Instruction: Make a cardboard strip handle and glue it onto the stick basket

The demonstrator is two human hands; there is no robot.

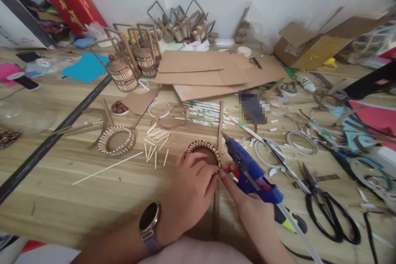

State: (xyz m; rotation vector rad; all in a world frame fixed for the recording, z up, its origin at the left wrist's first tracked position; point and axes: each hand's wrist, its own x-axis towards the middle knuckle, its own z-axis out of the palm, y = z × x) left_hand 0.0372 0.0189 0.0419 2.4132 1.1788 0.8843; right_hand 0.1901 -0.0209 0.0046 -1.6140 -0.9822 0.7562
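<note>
My left hand (193,187), with a watch on its wrist, wraps over a small round basket (210,154) made of upright light sticks on a brown base. Its fingers reach over the rim and part of the basket is hidden under them. My right hand (247,208) holds a blue hot glue gun (247,165), whose nozzle points up and left beyond the basket. The right thumb and fingertips also touch the basket's right edge. A brown strip (216,210) runs beneath the hands. Left of the basket lie short wooden sticks (157,134) and a similar stick ring (116,141).
Black-handled scissors (329,210) lie at the right, near a yellow-black handle (291,218) and white rings (301,143). Cardboard sheets (201,68) and finished lidded baskets (122,74) stand farther back. A cardboard box (318,47) is at the back right.
</note>
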